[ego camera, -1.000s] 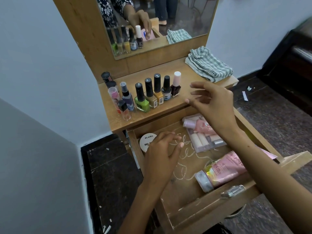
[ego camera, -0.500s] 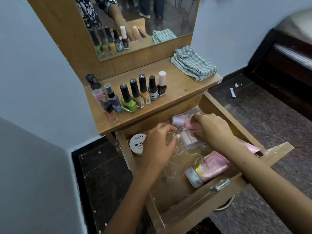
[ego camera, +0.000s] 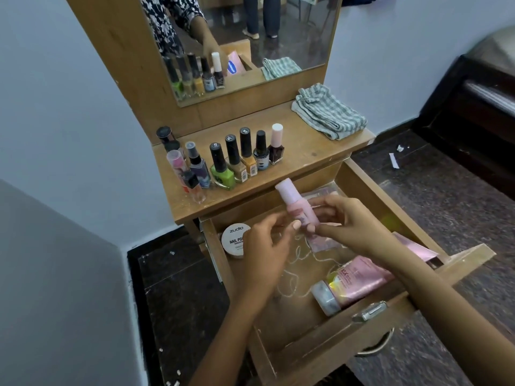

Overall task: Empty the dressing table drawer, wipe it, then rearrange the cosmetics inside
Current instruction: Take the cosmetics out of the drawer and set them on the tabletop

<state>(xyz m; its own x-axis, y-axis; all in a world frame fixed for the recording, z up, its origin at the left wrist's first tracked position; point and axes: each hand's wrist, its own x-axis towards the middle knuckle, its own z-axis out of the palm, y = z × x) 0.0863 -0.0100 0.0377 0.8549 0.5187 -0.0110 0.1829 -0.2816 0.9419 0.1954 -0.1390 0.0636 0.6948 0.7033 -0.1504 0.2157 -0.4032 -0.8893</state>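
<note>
Two hands meet above the open drawer (ego camera: 328,355), which is pulled well out from under the table (ego camera: 312,151). The right hand (ego camera: 354,224) pinches a pink bottle (ego camera: 299,208) near its lower end, fingers curled round it, and the bottle tilts with its cap toward the table's front edge. The left hand (ego camera: 264,246) hovers just beside the bottle with fingers loosely spread and one fingertip at the bottle's side; whether it touches is hard to tell. Both forearms reach in from the near side, over the drawer's front wall.

Inside the drawer, a round white nail polish remover tub (ego camera: 232,240) sits in the far left corner, a pink tube (ego camera: 354,282) lies along the front right part with its silver cap (ego camera: 324,300) toward the middle, and a clear pouch (ego camera: 320,243) lies by the back wall under the hands. The front left part of the drawer floor is bare wood with white scribbles (ego camera: 289,282).

On the table, a row of nail polish bottles (ego camera: 239,160) stands along the left half, near the front edge and the left corner. A folded checked cloth (ego camera: 327,115) lies at the far right corner. The table's middle and right front are bare. A mirror (ego camera: 245,43) rises behind
</note>
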